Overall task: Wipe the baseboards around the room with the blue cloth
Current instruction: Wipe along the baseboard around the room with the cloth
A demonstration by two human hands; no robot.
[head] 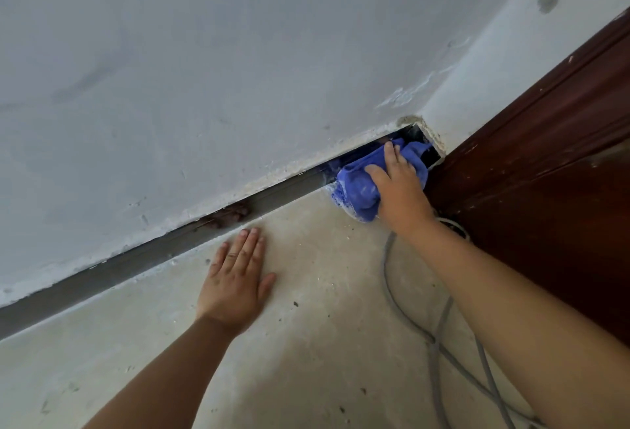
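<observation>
both forearms reach fwd from the bottom edge. left hand (235, 283) lies flat on the concrete floor (306, 343), fingers straight & together, thumb out, just short of the grey baseboard (143, 254). right hand (397, 186) presses the bunched blue cloth (358, 190) into the corner where baseboard meets the dark wood door frame (545, 173), fingers curled over the cloth. grey cable (439, 326) runs on the floor under the right arm.
</observation>
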